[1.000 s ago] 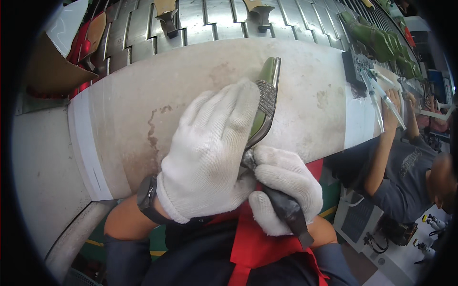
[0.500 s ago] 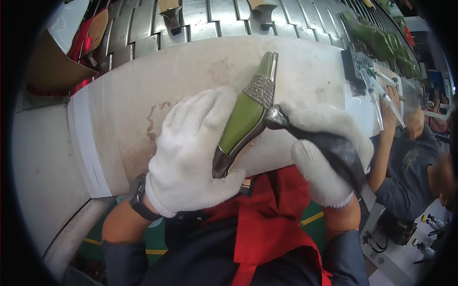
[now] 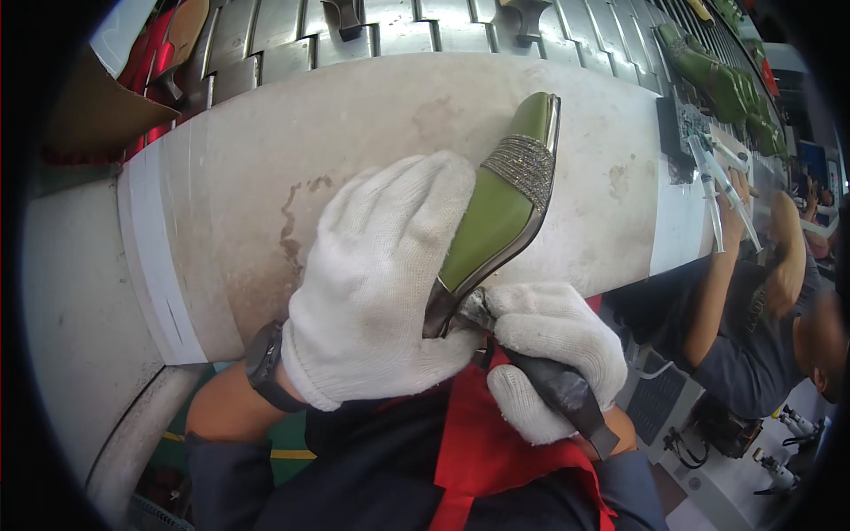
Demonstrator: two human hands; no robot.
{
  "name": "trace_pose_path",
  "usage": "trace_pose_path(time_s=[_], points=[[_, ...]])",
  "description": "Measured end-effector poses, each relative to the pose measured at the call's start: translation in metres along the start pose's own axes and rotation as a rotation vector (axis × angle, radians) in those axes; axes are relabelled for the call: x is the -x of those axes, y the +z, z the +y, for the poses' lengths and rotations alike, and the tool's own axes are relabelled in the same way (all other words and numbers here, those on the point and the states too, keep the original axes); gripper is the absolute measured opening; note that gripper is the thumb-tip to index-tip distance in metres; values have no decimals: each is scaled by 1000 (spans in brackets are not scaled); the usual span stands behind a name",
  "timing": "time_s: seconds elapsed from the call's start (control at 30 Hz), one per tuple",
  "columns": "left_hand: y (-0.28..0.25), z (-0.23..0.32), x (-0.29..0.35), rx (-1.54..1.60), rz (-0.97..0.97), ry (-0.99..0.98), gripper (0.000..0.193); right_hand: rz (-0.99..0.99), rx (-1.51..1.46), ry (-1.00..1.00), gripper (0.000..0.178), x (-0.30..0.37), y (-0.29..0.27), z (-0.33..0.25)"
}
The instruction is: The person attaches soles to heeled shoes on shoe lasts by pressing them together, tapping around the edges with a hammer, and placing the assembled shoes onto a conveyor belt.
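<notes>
A green pointed shoe (image 3: 490,223) lies tilted on the pale work surface, with a glittering band across it and a dark metallic edge. My left hand (image 3: 376,279), in a white knit glove, is closed around its near end and covers much of that side. In my gloved right hand (image 3: 562,358) is a dark, curved tool (image 3: 560,389) with a flared tail and a rounded metal tip (image 3: 476,310). That tip is at the shoe's near end, beside my left thumb; whether it touches is hard to tell.
A metal slat conveyor (image 3: 398,37) runs along the far side, carrying dark-heeled pieces. Syringes (image 3: 722,190) lie at the right, near a co-worker's hand (image 3: 733,212). More green shoes (image 3: 708,80) are at the far right. Cardboard (image 3: 97,115) stands at the left.
My right hand has brought the tool down and left, from the shoe's middle to its near end. The shoe and my left hand appear slightly farther right in view.
</notes>
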State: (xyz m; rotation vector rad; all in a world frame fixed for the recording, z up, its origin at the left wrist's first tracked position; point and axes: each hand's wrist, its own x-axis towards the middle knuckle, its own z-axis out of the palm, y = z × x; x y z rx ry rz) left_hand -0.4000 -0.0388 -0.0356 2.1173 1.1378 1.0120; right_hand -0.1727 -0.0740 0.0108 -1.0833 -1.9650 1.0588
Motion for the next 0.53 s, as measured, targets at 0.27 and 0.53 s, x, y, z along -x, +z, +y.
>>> trace_pose_path(time_s=[0.27,0.53], points=[[11,15,-6,-37,9,-13,107,-59,4,-33,36,-4,-16,0],[56,48,-19,-220,87,17,102,117,86,-276,35,25,-52,23]])
